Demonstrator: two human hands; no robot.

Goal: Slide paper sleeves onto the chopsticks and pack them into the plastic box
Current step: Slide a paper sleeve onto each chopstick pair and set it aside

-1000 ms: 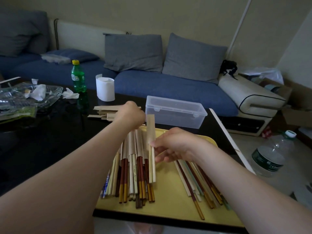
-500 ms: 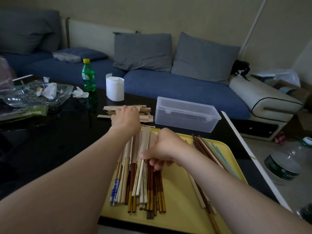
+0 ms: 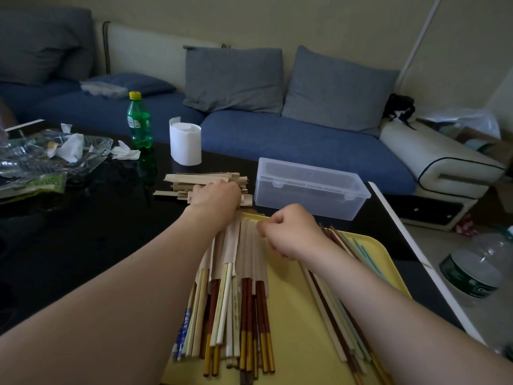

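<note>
A pile of empty brown paper sleeves [image 3: 204, 181] lies on the black table. My left hand [image 3: 216, 200] is on that pile with its fingers curled down into the sleeves, fingertips hidden. Several sleeved chopsticks [image 3: 241, 262] lie in a bundle on the left half of the yellow tray [image 3: 291, 323]. My right hand [image 3: 291, 232] is curled in a fist and pinches the top of the rightmost sleeved pair. Bare chopsticks [image 3: 337, 315] lie along the tray's right side, partly under my right forearm. The clear plastic box [image 3: 311, 187] stands behind the tray with its lid down.
A green soda bottle [image 3: 139, 122] and a white paper roll [image 3: 185, 141] stand at the table's back. A glass dish with crumpled tissues [image 3: 59, 152] sits far left. A large water bottle [image 3: 477, 273] stands on the floor at right. A blue sofa [image 3: 291, 140] runs behind the table.
My right hand brought a sleeved pair down onto the bundle on the tray and moved to its top end. My left hand stayed on the sleeve pile. The camera shifted left.
</note>
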